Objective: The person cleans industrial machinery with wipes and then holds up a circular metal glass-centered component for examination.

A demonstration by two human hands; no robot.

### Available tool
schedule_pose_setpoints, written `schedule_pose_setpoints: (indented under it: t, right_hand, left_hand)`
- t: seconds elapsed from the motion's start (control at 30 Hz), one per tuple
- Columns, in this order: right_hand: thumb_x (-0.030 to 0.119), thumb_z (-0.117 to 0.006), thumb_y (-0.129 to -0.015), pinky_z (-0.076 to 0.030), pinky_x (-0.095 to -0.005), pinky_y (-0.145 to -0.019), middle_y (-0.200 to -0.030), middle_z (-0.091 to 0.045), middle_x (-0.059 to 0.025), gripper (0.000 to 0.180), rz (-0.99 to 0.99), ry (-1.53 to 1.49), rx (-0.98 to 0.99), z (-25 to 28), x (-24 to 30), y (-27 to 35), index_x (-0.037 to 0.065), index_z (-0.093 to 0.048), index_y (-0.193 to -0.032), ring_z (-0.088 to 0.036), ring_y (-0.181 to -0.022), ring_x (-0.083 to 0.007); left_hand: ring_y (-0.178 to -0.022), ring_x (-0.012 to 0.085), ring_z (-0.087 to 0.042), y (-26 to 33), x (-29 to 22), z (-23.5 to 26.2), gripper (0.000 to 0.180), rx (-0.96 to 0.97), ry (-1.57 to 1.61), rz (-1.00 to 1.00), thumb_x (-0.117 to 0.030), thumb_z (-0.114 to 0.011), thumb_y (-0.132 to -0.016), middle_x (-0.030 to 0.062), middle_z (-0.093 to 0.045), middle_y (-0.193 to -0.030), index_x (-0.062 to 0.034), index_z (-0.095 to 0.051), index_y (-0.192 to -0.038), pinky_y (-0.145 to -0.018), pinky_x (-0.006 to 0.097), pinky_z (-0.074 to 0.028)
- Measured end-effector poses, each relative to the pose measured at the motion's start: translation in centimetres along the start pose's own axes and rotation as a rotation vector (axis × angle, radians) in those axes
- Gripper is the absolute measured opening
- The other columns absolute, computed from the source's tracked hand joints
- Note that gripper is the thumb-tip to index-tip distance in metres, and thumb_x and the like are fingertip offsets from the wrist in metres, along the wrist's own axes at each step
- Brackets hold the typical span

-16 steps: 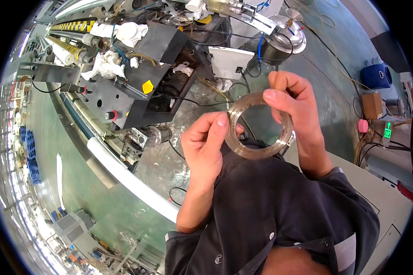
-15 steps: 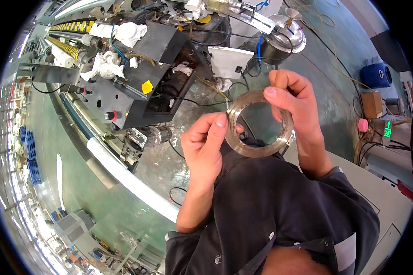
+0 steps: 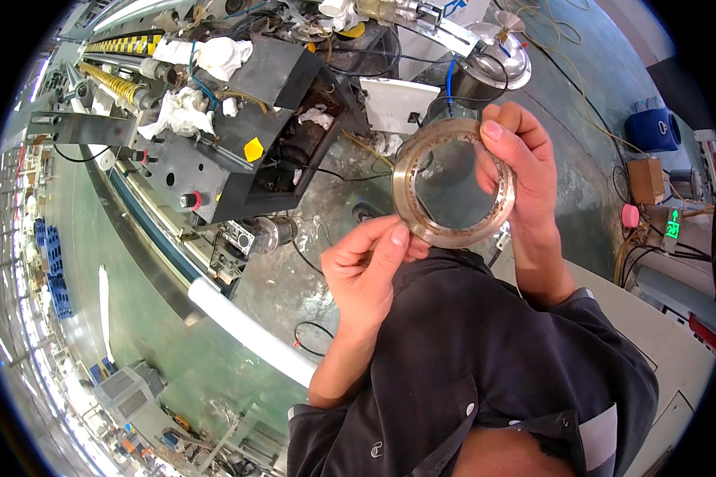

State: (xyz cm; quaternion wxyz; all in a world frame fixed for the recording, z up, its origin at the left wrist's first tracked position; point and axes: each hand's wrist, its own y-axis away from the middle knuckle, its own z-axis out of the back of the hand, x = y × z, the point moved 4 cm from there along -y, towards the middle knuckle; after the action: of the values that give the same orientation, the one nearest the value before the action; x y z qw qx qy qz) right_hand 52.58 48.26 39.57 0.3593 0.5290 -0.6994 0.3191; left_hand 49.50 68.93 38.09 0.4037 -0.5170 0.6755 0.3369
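A flat brass-coloured metal ring (image 3: 410, 208), wide and open in the middle, is held up in front of my chest. My right hand (image 3: 529, 171) grips its right rim, thumb on the front face and fingers behind. My left hand (image 3: 367, 266) is at the ring's lower left edge, thumb tip touching the rim and fingers curled in. The green floor shows through the ring's hole.
A black machine housing (image 3: 239, 143) with white rags (image 3: 187, 107), cables and a yellow spring stands at upper left. A white tube (image 3: 247, 330) runs diagonally below it. A metal pot (image 3: 493, 67), a blue container (image 3: 652, 131) and a cardboard box (image 3: 646, 179) sit on the green floor.
The ring has been raised and turned a little more face-on. My left hand has slid from the ring's left side down to its lower left edge.
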Motion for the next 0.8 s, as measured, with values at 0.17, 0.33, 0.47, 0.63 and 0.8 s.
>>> schedule_pose_setpoints:
  t: [0.17, 0.33, 0.47, 0.63, 0.8]
  right_hand:
    - [0.007, -0.065, -0.094, -0.038, -0.0215, -0.043, -0.069, -0.046, 0.0021, 0.030, 0.019, -0.010, 0.001, -0.03, 0.14, 0.14, 0.009, -0.047, -0.071, -0.043, -0.048, -0.0046]
    - [0.008, -0.065, -0.095, -0.038, -0.0215, -0.043, -0.068, -0.046, 0.0019, 0.030, 0.033, -0.013, 0.001, -0.20, -0.02, 0.17, 0.009, -0.047, -0.071, -0.044, -0.049, -0.0048]
    - [0.010, -0.056, -0.099, -0.036, -0.0195, -0.043, -0.074, -0.041, 0.0023, 0.030, 0.051, 0.079, 0.001, -0.40, -0.16, 0.33, 0.011, -0.039, -0.074, -0.039, -0.052, -0.0031]
    - [0.008, -0.061, -0.097, -0.038, -0.0207, -0.043, -0.069, -0.044, 0.0019, 0.030, 0.051, 0.011, -0.020, -0.60, -0.30, 0.14, 0.010, -0.044, -0.072, -0.043, -0.051, -0.0043]
    - [0.008, -0.064, -0.096, -0.039, -0.0210, -0.043, -0.066, -0.046, 0.0022, 0.030, 0.043, -0.027, -0.044, -0.43, -0.37, 0.05, 0.009, -0.047, -0.071, -0.044, -0.050, -0.0043]
  left_hand:
    - [-0.080, 0.0157, -0.070, 0.13, 0.07, -0.23, 0.018, 0.017, 0.063, 0.007, 0.002, -0.067, -0.093, 0.0127, -0.074, -0.090, 0.0080, -0.068, -0.110, -0.077, 0.029, -0.058]
    - [-0.089, 0.0147, -0.069, 0.31, 0.43, 0.00, 0.028, 0.061, 0.089, -0.024, 0.010, -0.070, -0.088, 0.0121, -0.073, -0.100, 0.0067, -0.066, -0.115, -0.082, 0.028, -0.056]
    - [-0.080, 0.0145, -0.068, 0.13, 0.47, -0.26, 0.034, 0.016, -0.005, -0.043, 0.008, -0.075, -0.082, 0.0103, -0.072, -0.092, 0.0047, -0.065, -0.114, -0.076, 0.028, -0.056]
    - [-0.084, 0.0109, -0.065, 0.10, 0.53, -0.46, 0.040, -0.002, -0.004, -0.053, 0.010, -0.077, -0.079, 0.0060, -0.070, -0.093, 0.0033, -0.063, -0.116, -0.080, 0.025, -0.053]
    - [-0.081, 0.0108, -0.065, -0.11, 0.65, -0.59, 0.041, -0.014, -0.015, -0.056, 0.010, -0.077, -0.079, 0.0056, -0.070, -0.092, 0.0036, -0.063, -0.117, -0.078, 0.025, -0.053]
